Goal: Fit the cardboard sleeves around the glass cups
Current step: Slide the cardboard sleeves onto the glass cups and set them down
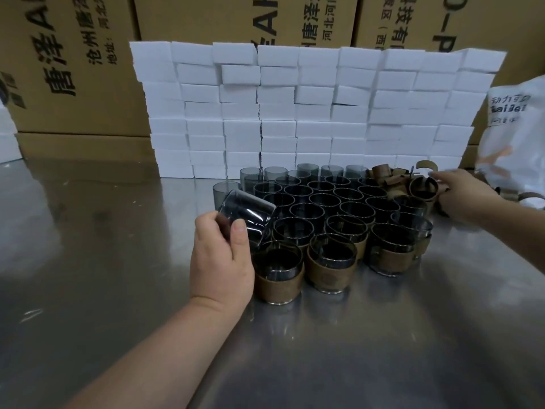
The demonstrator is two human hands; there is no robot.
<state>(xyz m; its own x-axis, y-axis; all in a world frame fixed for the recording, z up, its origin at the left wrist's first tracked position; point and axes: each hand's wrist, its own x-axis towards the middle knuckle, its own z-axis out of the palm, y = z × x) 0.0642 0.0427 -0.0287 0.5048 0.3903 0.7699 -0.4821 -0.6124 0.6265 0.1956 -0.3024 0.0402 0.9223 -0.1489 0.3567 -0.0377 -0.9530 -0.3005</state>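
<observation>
Smoky glass cup [247, 215], tilted, is gripped by the left hand [221, 261], thumb and fingers curled round it, at the left edge of the cup cluster [324, 202]. That cluster's front cups wear cardboard sleeves [324, 274]. Loose sleeves [383, 172] pile at its back right, where the blurred right hand [463, 193] reaches; its grip I cannot tell. White foam blocks [295, 107] stand behind the cluster

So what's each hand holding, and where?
The left hand grips a tilted glass cup around its side. The right hand touches a cardboard sleeve; grip unclear.
</observation>
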